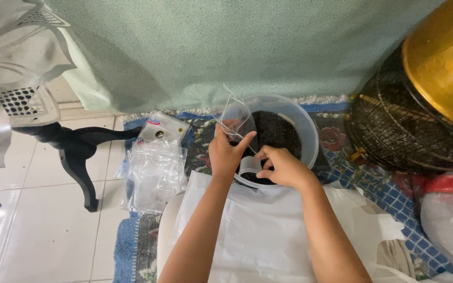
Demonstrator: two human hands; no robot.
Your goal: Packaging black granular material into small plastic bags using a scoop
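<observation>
Filling a small bag over the tub, centre of the frame.

My left hand (226, 154) pinches the rim of a small clear bag (237, 119), holding it open above the white tub (310, 133) of dark grains (276, 133). My right hand (284, 167) closes around a small white scoop (250, 166) just beside the bag. A pile of empty clear bags (155, 173) lies left of centre on the patterned mat (384, 194).

Patterned rug (373, 178) on tiled floor (43, 225), w/ clear tub (310, 137), bag stack (155, 175), wire basket (394, 136)
</observation>
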